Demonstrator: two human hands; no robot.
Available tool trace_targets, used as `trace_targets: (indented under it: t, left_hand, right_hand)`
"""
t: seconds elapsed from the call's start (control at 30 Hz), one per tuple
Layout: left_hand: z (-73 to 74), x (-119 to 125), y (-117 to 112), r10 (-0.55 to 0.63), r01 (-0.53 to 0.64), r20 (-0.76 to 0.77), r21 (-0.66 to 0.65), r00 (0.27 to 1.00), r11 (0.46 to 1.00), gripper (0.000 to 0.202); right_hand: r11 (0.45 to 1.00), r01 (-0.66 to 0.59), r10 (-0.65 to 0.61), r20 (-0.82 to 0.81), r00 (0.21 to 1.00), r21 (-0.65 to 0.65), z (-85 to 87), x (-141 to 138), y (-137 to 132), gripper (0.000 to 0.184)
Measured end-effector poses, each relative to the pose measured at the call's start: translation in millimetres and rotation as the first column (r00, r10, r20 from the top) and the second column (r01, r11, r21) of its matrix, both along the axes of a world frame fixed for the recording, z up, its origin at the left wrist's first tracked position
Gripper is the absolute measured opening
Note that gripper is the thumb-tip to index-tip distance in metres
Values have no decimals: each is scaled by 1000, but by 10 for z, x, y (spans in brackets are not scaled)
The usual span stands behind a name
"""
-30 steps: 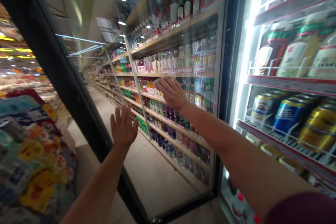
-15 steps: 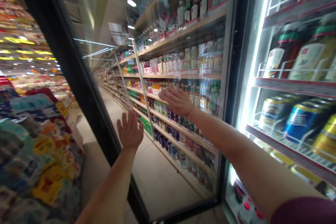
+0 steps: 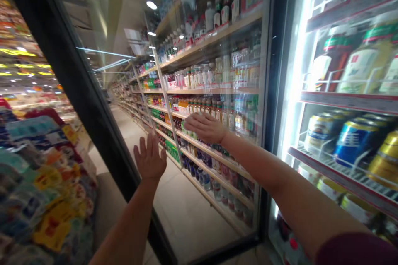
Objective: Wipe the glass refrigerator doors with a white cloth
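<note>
A glass cooler door (image 3: pixel 199 252) with a black frame stands swung open before me. My left hand (image 3: pixel 151 157) is raised palm-forward against or just in front of the glass, near the frame's outer edge, fingers spread and holding nothing. Higher and further right, my right hand (image 3: pixel 205 127) lies flat along the glass with its fingers stretched out; nothing shows in it. Whether either palm truly presses on the pane I cannot tell. Drink shelves (image 3: pixel 214 91) with rows of bottles appear in the glass, seen through it or mirrored.
At right is the lit cooler, with bottles (image 3: pixel 357 66) on an upper wire shelf and a blue can (image 3: pixel 350 143) among others below. Packaged goods (image 3: pixel 52 182) are heaped at left beyond the door. Floor tiles (image 3: pixel 180 198) show below.
The view has turned slightly, so the door and cooler sit a little further left. Both hands appear slightly lower and further left, still open at the glass.
</note>
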State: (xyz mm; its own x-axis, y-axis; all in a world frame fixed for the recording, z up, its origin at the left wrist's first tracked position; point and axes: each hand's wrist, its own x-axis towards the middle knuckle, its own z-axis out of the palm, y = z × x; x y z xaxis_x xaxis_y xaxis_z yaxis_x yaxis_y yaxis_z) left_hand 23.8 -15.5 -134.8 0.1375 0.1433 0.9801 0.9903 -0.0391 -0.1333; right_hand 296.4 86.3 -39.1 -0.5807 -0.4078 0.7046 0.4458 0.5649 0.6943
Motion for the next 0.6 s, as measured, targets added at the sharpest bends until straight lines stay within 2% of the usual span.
trace_targets:
  t: [0.07, 0.17, 0.23, 0.27, 0.37, 0.43, 0.47, 0.53, 0.6]
  left_hand:
    - [13, 9, -2, 26, -25, -45, 29, 999, 999, 68]
    - [21, 11, -1, 47, -45, -70, 39, 996, 998, 70]
    - [19, 1, 5, 49, -46, -76, 44, 996, 998, 70]
    - [16, -6, 10, 49, -46, -78, 46, 996, 998, 70]
    - [7, -27, 26, 47, -43, -80, 55, 996, 998, 70]
    - [1, -40, 37, 43, -38, -77, 56, 996, 998, 70]
    - [-2, -45, 42, 40, -36, -74, 53, 996, 998, 70]
    - [-6, -54, 53, 35, -32, -66, 45, 997, 998, 71]
    - [-8, -61, 61, 33, -30, -65, 42, 997, 999, 70]
  right_hand:
    - [1000, 15, -15, 42, 999, -15, -16, 3, 9, 46]
    - [984, 35, -73, -215, 974, -175, -66, -30, -1, 48]
    - [978, 13, -79, -307, 948, -210, -105, -43, -12, 48]
    - [983, 6, -54, -262, 963, -181, -120, -40, -14, 48]
    - [1000, -26, 27, 75, 997, -3, -144, -12, -9, 43]
    - [997, -44, 33, 163, 986, 65, -150, -12, -12, 41]
    - [998, -33, 27, 120, 992, 52, -154, -24, -18, 41]
    - [997, -2, -7, -119, 993, -73, -171, -67, -38, 44]
    - [977, 12, -84, -333, 939, -212, -199, -108, -51, 49]
